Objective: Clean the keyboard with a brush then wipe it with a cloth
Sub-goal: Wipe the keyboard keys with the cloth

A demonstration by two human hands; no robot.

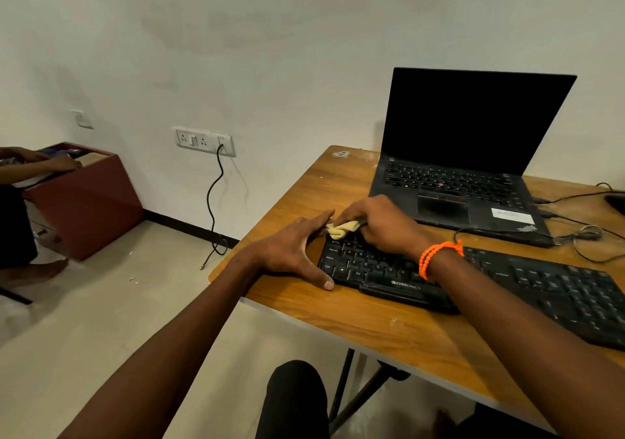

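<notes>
Office: desk (338, 317), laptop (473, 168), keyboard (541, 286).

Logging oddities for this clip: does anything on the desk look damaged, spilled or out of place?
Mostly no. The wooden desk has whitish scuffs and residue near its far corner, and the open black laptop looks dusty. The black Zebronics keyboard sits angled to the desk edge.

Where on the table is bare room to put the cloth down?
Bare wood runs along the table's near edge, before the keyboard, and at the far left corner beside the laptop. Right of the laptop, cables crowd it.
</notes>
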